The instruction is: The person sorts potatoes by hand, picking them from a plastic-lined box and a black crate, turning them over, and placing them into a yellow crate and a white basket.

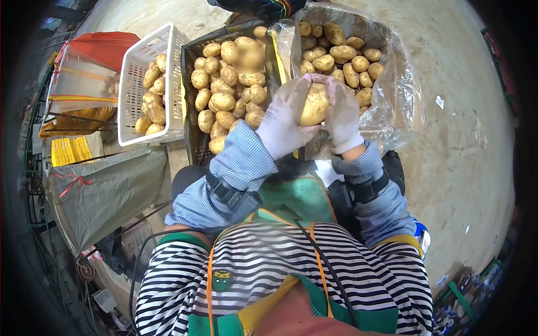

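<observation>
Between my two gloved hands is a large, pale yellow potato (314,105), held above the near edge of the plastic-lined box. My left hand (287,119) wraps the potato's left side, and my right hand (342,116) grips it from the right. Both gloves are whitish with pinkish, dirty fingertips. Behind them, the box with a clear plastic liner (400,84) holds several potatoes. Left of it stands a dark-lined box (190,120) heaped with more potatoes (223,101), part of the heap blurred.
A white plastic crate (130,95) with potatoes stands left of the boxes. Farther left are a red sack (103,47), a grey-green sheet (106,193) on a frame and a yellow slatted item (71,150). Concrete floor (459,140) lies to the right. A dark object (260,7) touches the far box edges.
</observation>
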### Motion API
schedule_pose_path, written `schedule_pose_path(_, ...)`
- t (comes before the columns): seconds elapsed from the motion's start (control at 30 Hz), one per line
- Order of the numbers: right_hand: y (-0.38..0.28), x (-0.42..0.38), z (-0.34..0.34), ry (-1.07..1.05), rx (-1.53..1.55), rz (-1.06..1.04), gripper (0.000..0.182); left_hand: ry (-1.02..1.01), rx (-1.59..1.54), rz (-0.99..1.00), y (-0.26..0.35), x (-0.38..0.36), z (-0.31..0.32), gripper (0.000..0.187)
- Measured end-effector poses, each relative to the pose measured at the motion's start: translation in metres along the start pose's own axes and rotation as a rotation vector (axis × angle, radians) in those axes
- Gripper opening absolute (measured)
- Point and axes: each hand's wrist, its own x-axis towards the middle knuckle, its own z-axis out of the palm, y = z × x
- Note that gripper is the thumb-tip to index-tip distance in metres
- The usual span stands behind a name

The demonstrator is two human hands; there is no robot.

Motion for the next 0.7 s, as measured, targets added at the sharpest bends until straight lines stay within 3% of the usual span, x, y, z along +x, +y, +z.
schedule_pose_path(0.03,0.003,0.002,-0.002,-0.024,-0.177,-0.032,0.027,-0.018,-0.014,-0.009,0.0,0.0,-0.002,0.092)
schedule_pose_path(0.07,0.003,0.003,-0.004,-0.055,0.342,0.405,0.027,0.006,-0.161,-0.058,0.0,-0.002,-0.003,0.09)
schedule_pose_path(0.1,0.002,0.003,-0.004,-0.055,0.34,0.406,0.027,0.006,-0.163,-0.058,-0.001,-0.001,-0.004,0.09)
schedule_pose_path(0.17,-0.001,0.003,-0.002,-0.052,0.145,-0.166,0.027,0.026,0.0,0.004,-0.004,0.001,-0.008,0.089)
schedule_pose_path(0.3,0.021,-0.003,0.009,-0.19,0.31,-0.066,0.023,-0.113,0.063,0.054,-0.003,-0.005,-0.01,0.093)
schedule_pose_path(0.33,0.031,-0.002,-0.003,-0.137,-0.358,-0.277,0.019,-0.137,0.05,0.101,-0.002,-0.004,-0.01,0.093)
schedule_pose_path(0.37,0.037,0.0,-0.003,-0.14,-0.356,-0.271,0.019,-0.141,0.048,0.096,-0.002,-0.001,-0.012,0.093)
schedule_pose_path(0.43,0.027,-0.003,0.004,-0.182,0.465,-0.002,0.016,-0.129,-0.115,0.053,-0.008,-0.001,-0.02,0.081)
schedule_pose_path(0.47,0.009,-0.005,-0.005,-0.165,0.564,0.622,0.016,-0.049,-0.379,-0.173,-0.014,-0.01,-0.027,0.073)
schedule_pose_path(0.5,0.019,0.001,-0.015,-0.207,1.033,0.891,0.019,-0.058,-0.545,-0.382,-0.035,-0.013,-0.038,0.065)
schedule_pose_path(0.57,0.036,-0.003,-0.024,-0.185,0.721,0.446,0.025,0.032,-0.837,-0.513,-0.046,-0.013,-0.077,0.05)
schedule_pose_path(0.6,0.038,-0.002,-0.028,-0.201,0.736,0.449,0.025,-0.093,-0.153,-0.18,-0.091,-0.032,-0.099,0.044)
schedule_pose_path(0.63,0.037,0.0,-0.032,-0.117,0.769,0.613,0.027,-0.216,0.528,0.161,-0.152,-0.063,-0.111,0.039)
schedule_pose_path(0.67,0.038,-0.001,-0.034,-0.03,0.793,0.784,0.029,-0.238,-0.387,-0.074,-0.206,-0.094,-0.102,0.037)
schedule_pose_path(0.7,0.041,-0.003,-0.035,-0.044,0.799,0.788,0.029,-0.211,-1.303,-0.305,-0.249,-0.132,-0.091,0.036)
